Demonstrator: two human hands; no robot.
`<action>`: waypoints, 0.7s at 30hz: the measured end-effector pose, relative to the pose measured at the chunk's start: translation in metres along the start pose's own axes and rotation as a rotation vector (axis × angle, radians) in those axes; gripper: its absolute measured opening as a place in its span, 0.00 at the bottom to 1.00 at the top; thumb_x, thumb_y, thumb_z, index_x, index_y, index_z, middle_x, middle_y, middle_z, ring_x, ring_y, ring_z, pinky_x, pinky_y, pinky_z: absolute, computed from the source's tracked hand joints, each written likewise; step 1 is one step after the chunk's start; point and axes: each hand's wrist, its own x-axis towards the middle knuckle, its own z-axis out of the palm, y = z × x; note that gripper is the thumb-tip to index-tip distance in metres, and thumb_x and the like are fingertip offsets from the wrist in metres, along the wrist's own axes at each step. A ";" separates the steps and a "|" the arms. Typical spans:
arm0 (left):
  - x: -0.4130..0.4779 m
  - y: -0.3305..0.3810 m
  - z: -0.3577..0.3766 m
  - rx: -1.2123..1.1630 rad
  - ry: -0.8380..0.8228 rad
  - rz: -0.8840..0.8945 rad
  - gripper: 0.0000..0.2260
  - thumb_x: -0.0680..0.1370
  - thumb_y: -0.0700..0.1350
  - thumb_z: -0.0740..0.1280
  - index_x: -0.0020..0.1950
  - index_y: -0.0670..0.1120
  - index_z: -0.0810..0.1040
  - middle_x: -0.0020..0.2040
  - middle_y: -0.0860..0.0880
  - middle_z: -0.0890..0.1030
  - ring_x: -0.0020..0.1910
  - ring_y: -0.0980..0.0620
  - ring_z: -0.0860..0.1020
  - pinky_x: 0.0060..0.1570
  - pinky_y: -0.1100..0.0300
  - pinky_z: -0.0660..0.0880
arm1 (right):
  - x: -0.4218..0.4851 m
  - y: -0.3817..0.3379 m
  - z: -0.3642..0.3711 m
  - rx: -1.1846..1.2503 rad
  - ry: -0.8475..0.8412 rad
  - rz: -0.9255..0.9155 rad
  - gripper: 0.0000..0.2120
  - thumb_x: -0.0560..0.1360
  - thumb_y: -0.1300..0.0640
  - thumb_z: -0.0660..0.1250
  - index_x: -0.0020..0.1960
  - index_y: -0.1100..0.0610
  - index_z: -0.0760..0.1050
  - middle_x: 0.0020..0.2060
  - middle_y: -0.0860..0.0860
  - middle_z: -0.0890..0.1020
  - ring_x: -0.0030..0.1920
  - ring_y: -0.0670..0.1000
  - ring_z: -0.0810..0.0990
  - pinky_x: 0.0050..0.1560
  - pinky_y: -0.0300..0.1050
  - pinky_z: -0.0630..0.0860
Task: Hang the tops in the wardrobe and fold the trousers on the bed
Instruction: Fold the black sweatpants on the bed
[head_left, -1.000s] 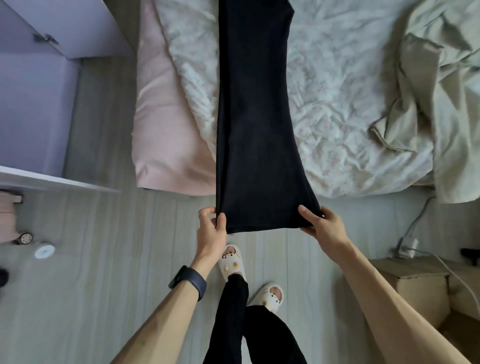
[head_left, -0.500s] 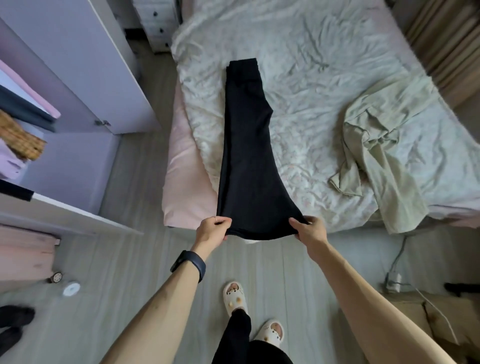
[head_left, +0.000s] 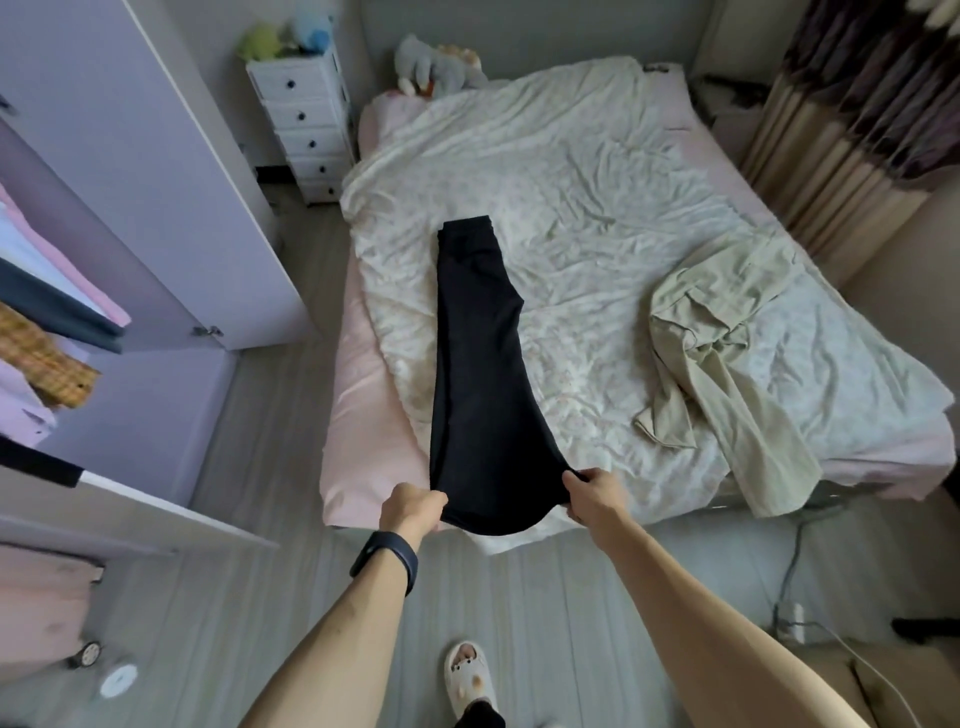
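Several tops (head_left: 47, 332) hang in the open wardrobe (head_left: 156, 182) at the far left, pink, dark and plaid among them. Past its door, a white chest of drawers (head_left: 306, 130) stands by the head of the bed (head_left: 363, 426). The left hand (head_left: 410, 512), with a dark band (head_left: 387, 561) at the wrist, has its fingers curled round the near left corner of the black trousers (head_left: 483, 389). These lie lengthwise on the bed's left half, folded leg on leg, with the waist far up the quilt (head_left: 597, 171). The hem end hangs between the hands at the near edge, sagging a little in the middle. The right hand (head_left: 592, 499) grips the other hem corner. Further right a khaki garment (head_left: 727, 364) lies crumpled on the quilt, one end drooping over the bed's foot. A striped curtain (head_left: 857, 130) hangs at the far right.
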 end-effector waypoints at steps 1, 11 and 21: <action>0.001 0.000 0.001 -0.051 -0.008 0.012 0.05 0.76 0.46 0.68 0.47 0.45 0.79 0.41 0.49 0.83 0.40 0.47 0.85 0.41 0.58 0.77 | -0.001 -0.003 0.001 0.118 -0.043 0.012 0.08 0.80 0.58 0.65 0.51 0.63 0.79 0.33 0.54 0.81 0.33 0.50 0.79 0.31 0.42 0.70; 0.015 -0.021 0.006 -0.196 -0.025 0.052 0.07 0.83 0.41 0.57 0.45 0.45 0.71 0.46 0.43 0.79 0.37 0.47 0.79 0.41 0.56 0.75 | 0.023 0.030 0.009 0.053 -0.011 0.074 0.03 0.67 0.64 0.60 0.36 0.65 0.68 0.34 0.56 0.69 0.36 0.55 0.68 0.40 0.49 0.66; 0.002 -0.043 0.002 -0.015 -0.049 0.207 0.19 0.82 0.37 0.51 0.51 0.54 0.79 0.51 0.48 0.81 0.38 0.49 0.77 0.41 0.55 0.76 | 0.004 0.023 0.004 -0.085 -0.130 -0.017 0.13 0.79 0.67 0.58 0.49 0.52 0.78 0.38 0.51 0.77 0.30 0.48 0.68 0.29 0.40 0.66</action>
